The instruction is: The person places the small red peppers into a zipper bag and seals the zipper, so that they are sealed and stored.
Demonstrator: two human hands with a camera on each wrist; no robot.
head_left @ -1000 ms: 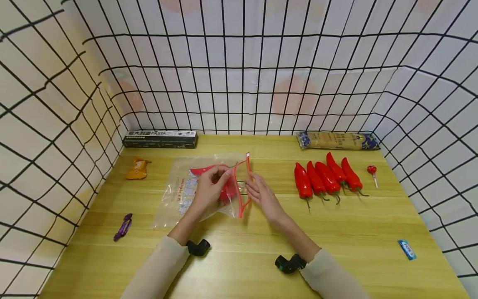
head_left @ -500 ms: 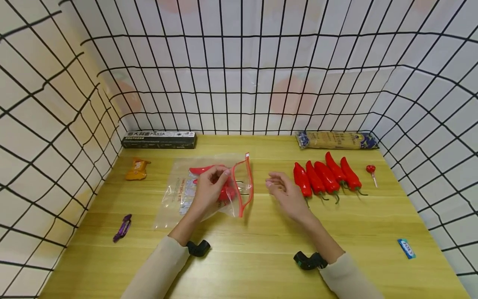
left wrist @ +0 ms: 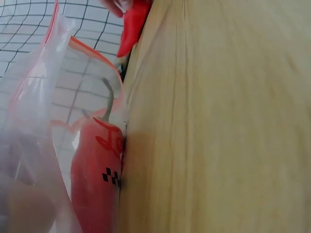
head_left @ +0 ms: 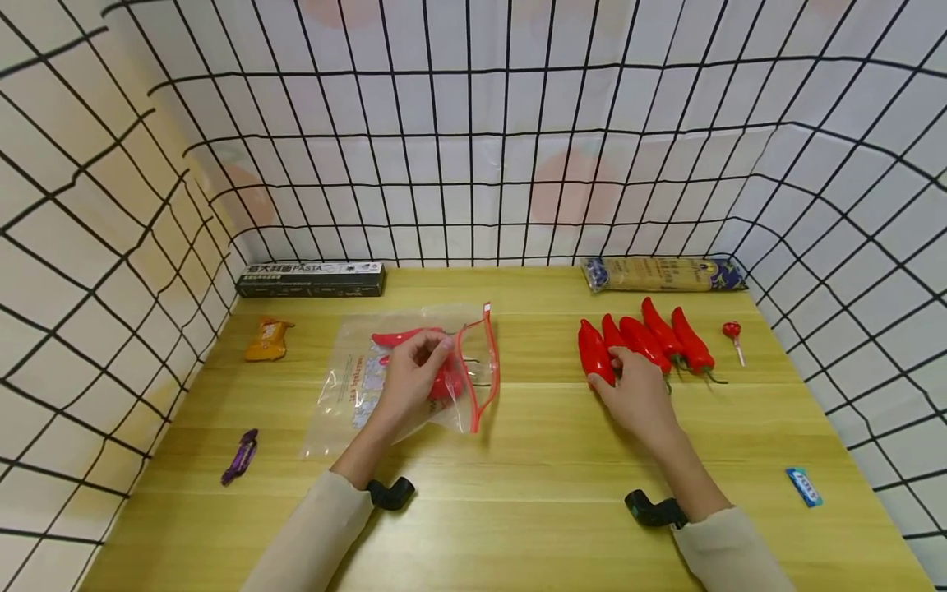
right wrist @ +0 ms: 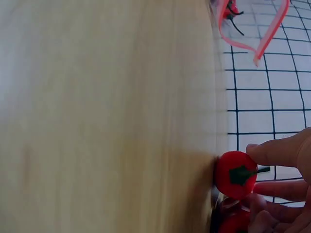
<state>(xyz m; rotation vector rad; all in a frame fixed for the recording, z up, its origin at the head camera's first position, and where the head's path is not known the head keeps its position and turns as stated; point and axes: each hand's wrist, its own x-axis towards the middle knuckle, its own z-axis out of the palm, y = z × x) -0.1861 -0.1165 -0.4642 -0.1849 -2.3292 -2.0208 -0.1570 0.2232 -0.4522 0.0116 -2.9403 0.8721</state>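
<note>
A clear zip bag [head_left: 333, 411] with a red zip edge lies left of the middle, its mouth gaping to the right. Red chili peppers [left wrist: 95, 179] lie inside, green stems toward the mouth. My left hand [head_left: 409, 370] pinches the bag's upper layer near the mouth, between thumb and fingers. On the right, my right hand [head_left: 642, 395] grips the leftmost loose chili pepper [head_left: 593, 349] of a row. In the right wrist view the thumb is on one side of this pepper [right wrist: 224, 174] and fingers are on the other, near its stem end.
Several more chili peppers [head_left: 691, 341] lie just right of the gripped one. A black pasta box [head_left: 311, 281] and a long noodle pack [head_left: 666, 275] stand along the back. Wrapped candies [head_left: 268, 339], a lollipop [head_left: 731, 330] and a blue packet [head_left: 804, 487] lie near the sides. Black wire mesh [head_left: 488, 164] encloses the table.
My right hand has left the bag's mouth, moved right to the loose peppers and taken hold of the leftmost one. My left hand keeps its pinch on the bag.
</note>
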